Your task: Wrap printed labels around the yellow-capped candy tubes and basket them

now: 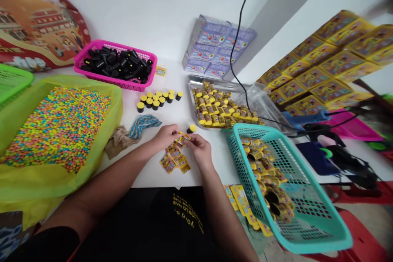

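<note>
Above the near middle of the white table, my left hand (166, 136) and my right hand (200, 148) pinch a small yellow printed label (184, 134) between them. The fingertips of both hands are closed on its edges. Several flat printed labels (175, 159) with yellow edges lie loosely spread just below my hands. A single black canister with a yellow lid (192, 128) stands just behind my right hand. Farther back, a cluster of similar yellow-lidded black canisters (155, 100) stands upright.
At left sits a yellow-lined bin (115, 108) of colourful candies; behind it, a pink basket (144, 87) of black canisters. A metal tray (194, 104) holds labelled canisters. A teal basket (310, 172) of yellow wraps is at right. Crumpled cloths (143, 125) lie nearby; a black cable (236, 37) hangs down.
</note>
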A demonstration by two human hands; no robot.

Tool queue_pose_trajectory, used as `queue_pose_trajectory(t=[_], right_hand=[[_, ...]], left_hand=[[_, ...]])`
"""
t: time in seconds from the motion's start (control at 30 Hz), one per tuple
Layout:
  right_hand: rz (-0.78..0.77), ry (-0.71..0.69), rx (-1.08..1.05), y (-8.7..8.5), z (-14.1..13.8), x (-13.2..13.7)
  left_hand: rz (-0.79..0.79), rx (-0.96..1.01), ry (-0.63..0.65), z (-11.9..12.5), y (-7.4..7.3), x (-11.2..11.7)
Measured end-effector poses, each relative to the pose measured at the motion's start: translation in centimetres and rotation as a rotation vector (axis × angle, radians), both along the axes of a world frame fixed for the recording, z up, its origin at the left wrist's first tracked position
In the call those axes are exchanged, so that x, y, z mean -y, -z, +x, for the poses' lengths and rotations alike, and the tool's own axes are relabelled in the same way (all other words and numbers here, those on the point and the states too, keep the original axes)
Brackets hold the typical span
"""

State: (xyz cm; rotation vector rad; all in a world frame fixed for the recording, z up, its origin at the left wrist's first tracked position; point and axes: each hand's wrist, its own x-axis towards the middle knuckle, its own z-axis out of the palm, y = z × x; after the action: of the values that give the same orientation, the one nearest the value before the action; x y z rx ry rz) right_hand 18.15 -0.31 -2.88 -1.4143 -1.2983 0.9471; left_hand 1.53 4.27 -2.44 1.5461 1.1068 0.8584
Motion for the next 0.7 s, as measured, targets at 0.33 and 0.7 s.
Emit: queue_pose_trajectory(t=[0.33, 0.7], right_hand=[[0.181, -0.013, 0.397, -3.5, -1.0, -5.2], [0.079, -0.157, 1.082, -5.4, -8.2, -19.7]], left_hand=[[-0.069, 0.125, -0.099, -0.8, 0.0, -0.9], [-0.093, 0.191, -0.228, -0.7, 1.2, -1.5]])
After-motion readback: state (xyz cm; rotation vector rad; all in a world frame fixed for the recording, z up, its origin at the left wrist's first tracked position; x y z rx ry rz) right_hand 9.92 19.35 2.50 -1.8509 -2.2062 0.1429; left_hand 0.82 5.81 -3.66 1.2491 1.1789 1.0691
